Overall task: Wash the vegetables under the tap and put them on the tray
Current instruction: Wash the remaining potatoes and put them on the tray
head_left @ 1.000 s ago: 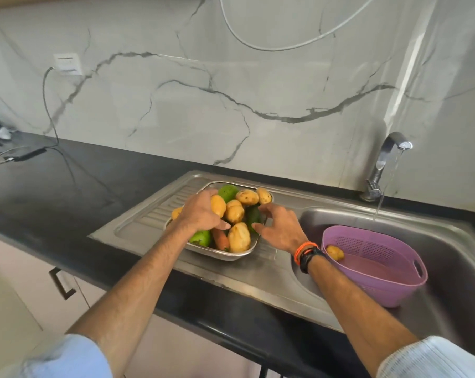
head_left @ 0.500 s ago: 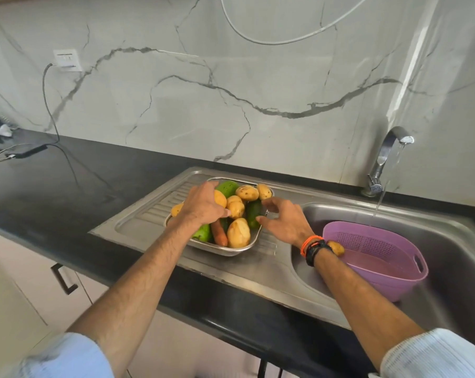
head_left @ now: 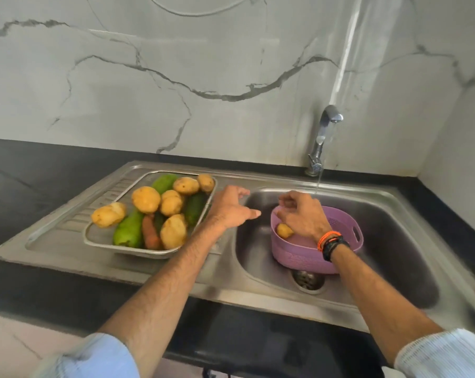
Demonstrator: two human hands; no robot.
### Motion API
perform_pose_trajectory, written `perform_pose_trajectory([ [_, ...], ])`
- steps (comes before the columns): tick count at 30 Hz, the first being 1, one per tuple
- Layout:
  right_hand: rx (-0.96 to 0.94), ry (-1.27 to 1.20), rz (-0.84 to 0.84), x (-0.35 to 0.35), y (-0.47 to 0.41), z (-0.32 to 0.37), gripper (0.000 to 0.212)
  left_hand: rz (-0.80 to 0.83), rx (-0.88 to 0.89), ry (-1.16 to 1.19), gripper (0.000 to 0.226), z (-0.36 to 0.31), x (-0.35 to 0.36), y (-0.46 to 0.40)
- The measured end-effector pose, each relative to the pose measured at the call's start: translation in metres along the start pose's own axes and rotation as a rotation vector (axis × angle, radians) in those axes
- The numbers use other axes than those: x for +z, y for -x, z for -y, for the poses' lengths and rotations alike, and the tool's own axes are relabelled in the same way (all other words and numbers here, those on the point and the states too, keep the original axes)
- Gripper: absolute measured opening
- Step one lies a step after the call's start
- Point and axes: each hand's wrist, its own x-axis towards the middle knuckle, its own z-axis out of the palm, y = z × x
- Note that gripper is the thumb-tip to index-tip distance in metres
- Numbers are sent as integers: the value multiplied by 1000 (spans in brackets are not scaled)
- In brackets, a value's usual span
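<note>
A steel tray (head_left: 100,242) on the drainboard holds several potatoes (head_left: 146,199), green vegetables (head_left: 128,230) and a carrot (head_left: 150,236). In the sink basin (head_left: 394,227) stands a purple basket (head_left: 299,257) with one potato (head_left: 284,231) inside. The tap (head_left: 325,132) runs a thin stream down behind the basket. My left hand (head_left: 231,207) hovers between the tray and the basin, fingers relaxed and holding nothing. My right hand (head_left: 303,216) is over the basket's left rim with its fingers curled. Whether they grip the rim is hidden.
The black counter (head_left: 40,170) runs left of the sink and along its front edge. A marble wall stands close behind, with a corner at the right. The drain (head_left: 308,279) shows in front of the basket.
Both hands left the tray and moved right. The right hand went from the tray's edge to above the basket. The view shifted right as well.
</note>
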Motion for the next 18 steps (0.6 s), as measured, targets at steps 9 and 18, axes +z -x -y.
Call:
perform_pose_trajectory([
  [9,190,100,43,-20,3,-98,39,149,-91,-6,63,4,96,-38],
  [18,260,233,248,2,-41,-139,34,195,-131,-87,56,20,134,-80],
])
